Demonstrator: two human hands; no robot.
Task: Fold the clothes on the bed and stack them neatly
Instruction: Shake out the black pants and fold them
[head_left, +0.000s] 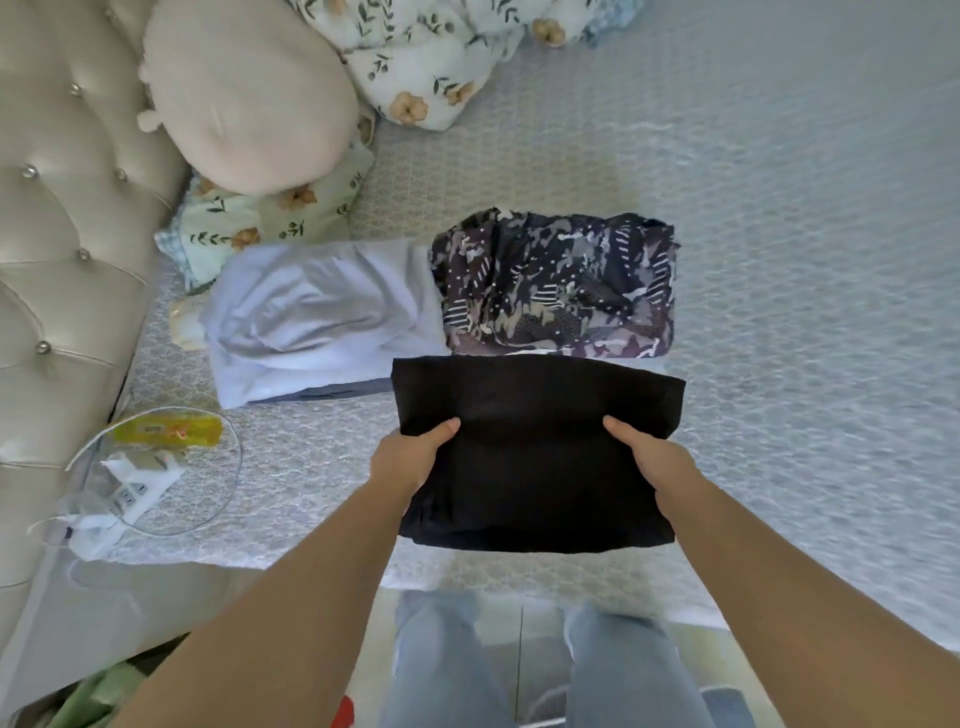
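Item one, nearest: a folded black garment (535, 457), held flat between both hands over the near edge of the bed (779, 260). The left hand (410, 457) grips its left side, thumb on top and fingers hidden beneath; the right hand (649, 462) grips the right side the same way. The cloth looks soft, light and limp: its near edge sags a little below the hands, so it should be carried from underneath at both sides, as it is now, or the folds will likely slip open. No sign of stiffness or slipperiness; a matte knit by the look of it. Item two, just beyond the fingertips: a folded patterned garment (556, 286), dark with pale camouflage-like marks, lying on the bed and partly overlapped by the far edge of the black piece. It seems thin and crumples easily. Item three, beyond and to the left of the left hand: a folded pale lilac garment (311, 322), touching the patterned one, smooth and slightly glossy, possibly inclined to slide. Item four, well left of the left hand: a clear plastic bag (156, 467) holding small white and yellow objects. Item five, farthest: a beige round cushion (244, 98) and floral bedding (431, 67) against the tufted headboard (67, 208).
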